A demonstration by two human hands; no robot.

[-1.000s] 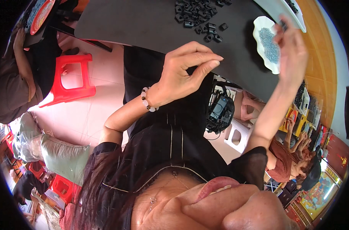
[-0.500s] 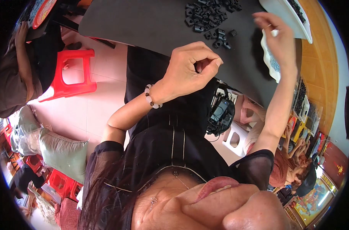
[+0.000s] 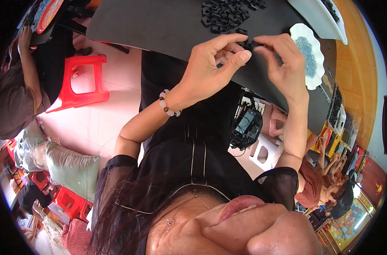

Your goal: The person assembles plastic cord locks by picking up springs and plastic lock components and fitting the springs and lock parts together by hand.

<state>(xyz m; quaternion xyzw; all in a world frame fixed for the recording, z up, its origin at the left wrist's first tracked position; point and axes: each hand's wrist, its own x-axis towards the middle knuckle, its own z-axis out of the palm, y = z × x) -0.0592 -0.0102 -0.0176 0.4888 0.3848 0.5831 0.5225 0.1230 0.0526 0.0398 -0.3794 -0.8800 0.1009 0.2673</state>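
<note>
My left hand, with a beaded bracelet at its wrist, is over the near edge of the black table. Its thumb and index finger are apart, and I see nothing held between them. Facing it, my right hand closes its thumb and index finger around what looks like a small black plastic part. That piece is partly hidden by the fingertips. A few similar parts lie between and behind the fingers. Beyond the hands is a pile of small black plastic parts.
Right of my right hand stands a white scalloped dish holding small bluish beads. A white tray with black parts is at the far right. A red stool and a seated person are at left. People also sit at lower right.
My right hand has moved left from over the dish to the black parts near my left hand. My left thumb and index finger, pinched before, have parted.
</note>
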